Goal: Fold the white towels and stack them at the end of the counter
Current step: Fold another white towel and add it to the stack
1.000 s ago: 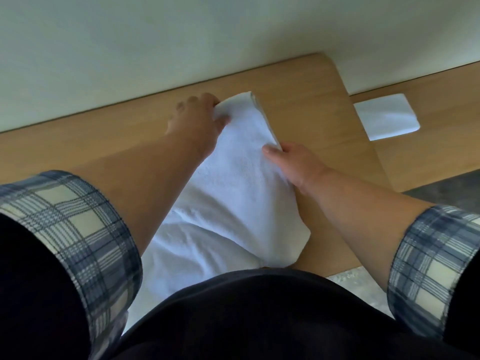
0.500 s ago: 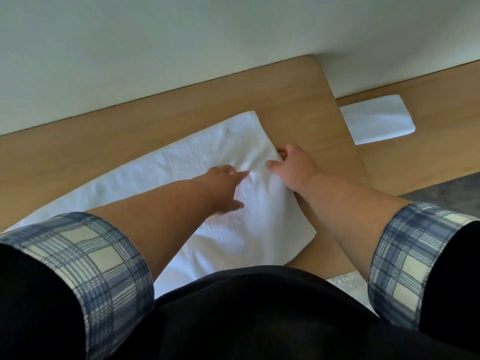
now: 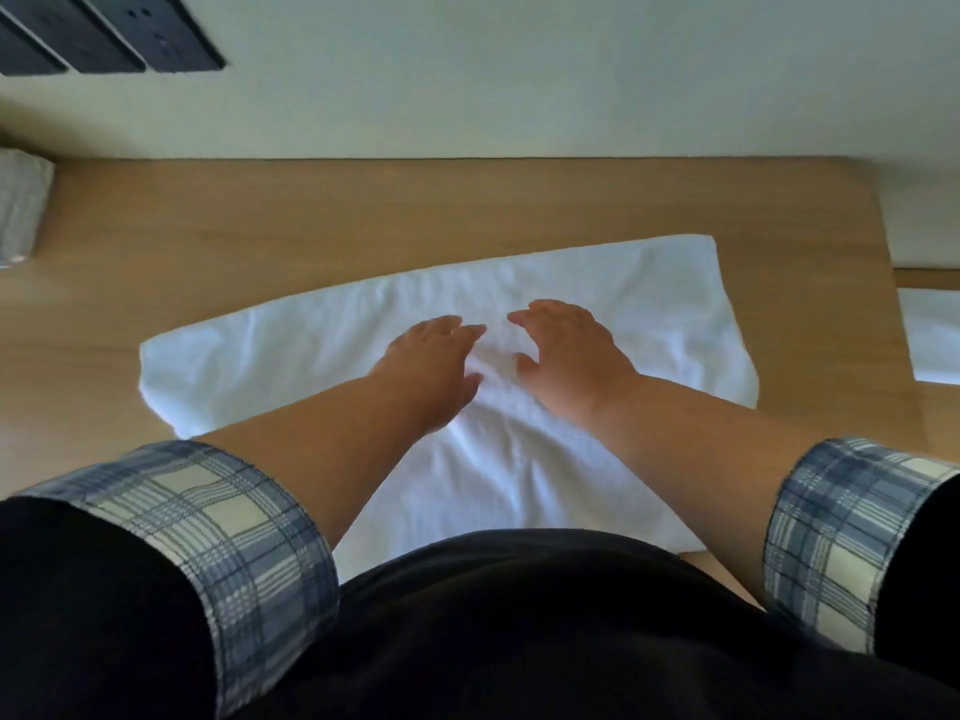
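A white towel [image 3: 639,309] lies spread flat across the wooden counter [image 3: 311,220], its near edge reaching my body. My left hand [image 3: 431,366] and my right hand [image 3: 566,350] rest palm down side by side on the towel's middle, fingers spread, holding nothing. A folded white towel [image 3: 932,340] lies on a lower wooden surface at the right edge of the view, partly cut off.
A pale wall runs behind the counter, with dark socket panels [image 3: 114,33] at the top left. A grey-white bundle [image 3: 21,210] sits on the counter's far left. The counter ends at the right with a rounded corner [image 3: 872,184].
The towel went from bunched in both hands to spread flat. Both hands let go of its edges and came together on its middle. The view swung left.
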Demonstrator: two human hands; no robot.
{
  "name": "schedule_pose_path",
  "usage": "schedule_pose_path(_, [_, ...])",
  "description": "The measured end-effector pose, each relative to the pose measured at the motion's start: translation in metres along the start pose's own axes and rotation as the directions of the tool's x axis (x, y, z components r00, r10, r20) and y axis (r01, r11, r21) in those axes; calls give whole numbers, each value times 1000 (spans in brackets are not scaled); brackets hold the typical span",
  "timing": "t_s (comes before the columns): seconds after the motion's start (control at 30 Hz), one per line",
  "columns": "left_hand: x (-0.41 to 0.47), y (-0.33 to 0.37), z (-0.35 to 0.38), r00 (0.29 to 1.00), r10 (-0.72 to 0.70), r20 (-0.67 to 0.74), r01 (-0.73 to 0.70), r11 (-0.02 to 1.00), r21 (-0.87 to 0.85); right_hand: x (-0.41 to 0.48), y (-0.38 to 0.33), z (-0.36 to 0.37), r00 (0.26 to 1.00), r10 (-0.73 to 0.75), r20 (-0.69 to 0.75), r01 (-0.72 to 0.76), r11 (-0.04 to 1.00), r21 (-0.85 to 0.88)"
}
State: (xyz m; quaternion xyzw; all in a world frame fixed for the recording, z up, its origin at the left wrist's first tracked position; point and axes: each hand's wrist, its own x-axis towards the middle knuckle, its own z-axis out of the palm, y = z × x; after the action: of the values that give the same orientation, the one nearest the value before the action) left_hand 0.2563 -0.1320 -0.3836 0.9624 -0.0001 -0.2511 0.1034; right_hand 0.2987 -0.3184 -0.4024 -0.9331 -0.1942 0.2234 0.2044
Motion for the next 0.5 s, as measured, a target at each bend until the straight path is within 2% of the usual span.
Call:
schedule_pose_path(0.2, [-58, -128, 9, 979, -196, -46, 195, 980, -27, 31, -114, 43, 980, -128, 153, 147, 982, -118])
schedule_pose_path(0.33, [-99, -207, 17, 967, -234, -96, 228, 971, -72, 47, -194, 77, 968, -156, 197, 187, 971, -152])
schedule_pose_path(0.43, [-124, -263, 22, 926, -327, -187, 279, 929, -245, 60, -253, 98, 964, -179, 198, 210, 966, -151])
schedule_pose_path(0.5, [-129, -291, 25, 869, -469, -156, 363, 820, -443, 73, -285, 109, 964, -198, 179, 226, 963, -149])
